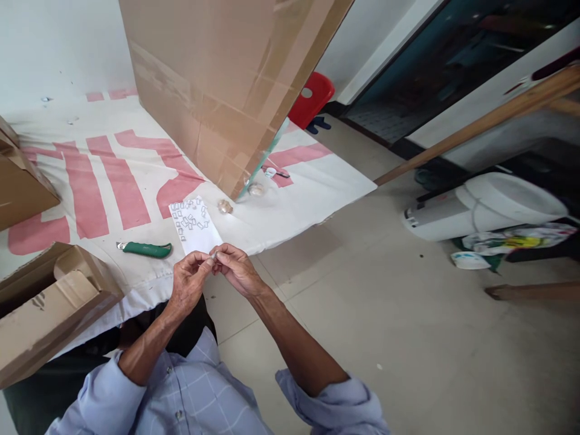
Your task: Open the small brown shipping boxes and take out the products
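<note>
fiddly fingerwork seems the step, left hand (186, 285) and right hand (240, 273) pinching a tiny pale piece (214, 256) beside the white sheet (198, 242), and the next move likely calls for steadiness.

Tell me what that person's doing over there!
The person's left hand and right hand meet at the table's near edge, their fingers pinching a tiny pale thing, too small to make out. Just beyond lies a white paper sheet covered in little dark-edged rectangles. A green utility knife lies left of it, and a big cardboard panel stands behind.
</note>
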Demonstrator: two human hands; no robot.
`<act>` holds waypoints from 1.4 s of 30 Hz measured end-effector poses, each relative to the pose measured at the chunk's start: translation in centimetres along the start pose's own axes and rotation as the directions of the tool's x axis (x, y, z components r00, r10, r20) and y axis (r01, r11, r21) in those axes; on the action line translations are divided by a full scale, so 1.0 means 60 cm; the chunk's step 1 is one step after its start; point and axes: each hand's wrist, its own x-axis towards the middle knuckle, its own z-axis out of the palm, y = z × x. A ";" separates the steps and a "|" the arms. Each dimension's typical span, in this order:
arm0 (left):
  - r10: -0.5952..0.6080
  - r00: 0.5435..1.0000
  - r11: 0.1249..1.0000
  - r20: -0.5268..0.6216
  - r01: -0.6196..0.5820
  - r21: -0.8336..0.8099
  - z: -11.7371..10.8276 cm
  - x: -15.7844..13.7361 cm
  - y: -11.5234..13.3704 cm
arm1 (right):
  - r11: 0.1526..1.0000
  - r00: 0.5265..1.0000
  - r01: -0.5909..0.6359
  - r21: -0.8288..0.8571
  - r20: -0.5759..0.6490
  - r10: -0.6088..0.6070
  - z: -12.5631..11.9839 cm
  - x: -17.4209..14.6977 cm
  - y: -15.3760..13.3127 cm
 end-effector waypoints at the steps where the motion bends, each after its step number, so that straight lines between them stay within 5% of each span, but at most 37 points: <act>1: -0.006 1.000 1.000 -0.021 0.006 0.009 -0.002 0.000 -0.003 | 0.999 1.000 0.012 -0.049 0.003 -0.012 -0.002 0.005 -0.004; 6: -0.031 0.988 0.983 -0.151 0.058 0.175 -0.028 -0.007 -0.024 | 0.907 0.994 0.095 -0.411 0.083 -0.067 -0.012 0.053 -0.042; 9: 0.096 0.991 0.921 -0.095 -0.052 0.385 -0.047 -0.013 -0.029 | 0.798 0.986 0.140 -0.586 0.160 -0.055 -0.010 0.091 -0.064; 14: 0.400 0.890 0.568 0.221 -0.429 0.702 -0.073 -0.017 -0.020 | 0.583 0.971 0.199 -0.788 0.238 -0.010 0.006 0.143 -0.072; 17: 0.449 0.828 0.374 0.334 -0.514 0.772 -0.084 -0.014 -0.017 | 0.396 0.966 0.231 -0.889 0.259 0.016 0.016 0.162 -0.071; 20: 0.447 0.810 0.285 0.379 -0.530 0.799 -0.090 -0.011 -0.018 | 0.250 0.962 0.251 -0.935 0.270 0.044 0.027 0.172 -0.071; 31: 0.350 0.843 0.137 0.409 -0.478 0.868 -0.092 0.004 -0.003 | -0.034 0.967 0.221 -0.975 0.214 0.138 0.052 0.178 -0.079; 36: 0.238 0.902 0.124 0.361 -0.396 0.910 -0.088 0.015 0.002 | -0.079 0.969 0.206 -0.975 0.192 0.154 0.058 0.182 -0.075; 42: 0.163 0.922 0.067 0.352 -0.366 0.928 -0.089 0.024 0.006 | -0.114 0.971 0.183 -0.976 0.162 0.174 0.063 0.184 -0.074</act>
